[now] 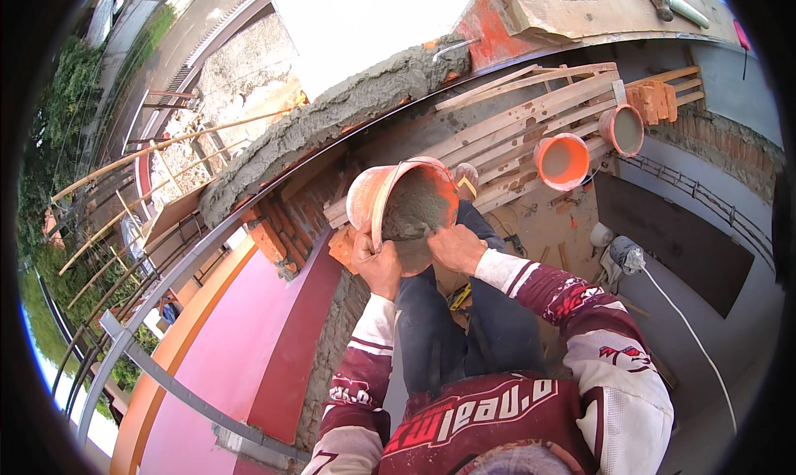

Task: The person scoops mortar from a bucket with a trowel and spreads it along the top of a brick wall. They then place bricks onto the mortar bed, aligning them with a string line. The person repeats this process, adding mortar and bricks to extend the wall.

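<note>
Grip closed: left hand (378, 266) and right hand (458, 249) curled on orange bucket (362, 200), bucket tilted, grey mortar (412, 205) inside, wooden planks (531, 113) beyond

White surface (373, 27): overexposed, nearly featureless
Bucket (362, 200): daylit, reasonably sharp
Mortar (414, 197): shaded inside the bucket
Trousers (431, 330): dark, little detail
Floor (574, 247): shaded, softer light
Greenery (70, 110): soft, detail smeared
Picture edge: fisheye bending, black surround, blue fringe lower left
</note>
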